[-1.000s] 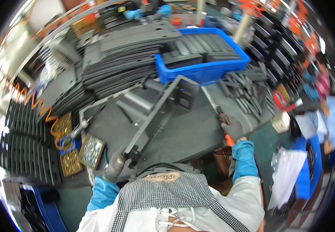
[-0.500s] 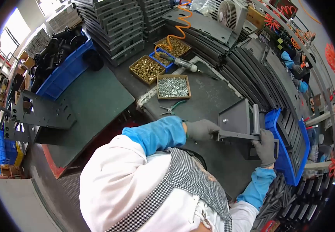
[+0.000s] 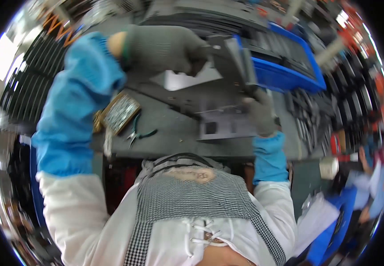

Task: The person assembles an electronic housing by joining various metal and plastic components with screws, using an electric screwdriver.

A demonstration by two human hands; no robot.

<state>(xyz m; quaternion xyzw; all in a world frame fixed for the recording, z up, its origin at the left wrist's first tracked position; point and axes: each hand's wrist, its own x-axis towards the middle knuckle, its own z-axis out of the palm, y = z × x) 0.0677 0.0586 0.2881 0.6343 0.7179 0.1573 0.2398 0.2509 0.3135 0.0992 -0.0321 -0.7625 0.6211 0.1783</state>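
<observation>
A dark grey metal bracket (image 3: 185,96) with holes and a bent, boxy end is tilted above the bench in front of me, smeared by motion. My left hand (image 3: 165,48), in a grey glove, has its fingers curled at the bracket's far side. At the right end my right hand (image 3: 261,111), also gloved, is closed round the bracket's edge; its fingertips are blurred. Green-handled pliers (image 3: 142,133) lie on the bench left of the bracket. Beside them stands a small carton of silvery washers or nuts (image 3: 122,113), partly behind my left sleeve.
A blue bin (image 3: 285,73) holding dark metal strips stands at the far right. Loose dark metal bars (image 3: 311,116) lie right of my right hand. Stacked dark plates (image 3: 36,71) rise at the left. Another person (image 3: 371,177) appears at the right rim.
My view has swung to the right. The bracket has been turned and tilted between my hands, and my left hand has shifted to its far side. Both hands remain on it.
</observation>
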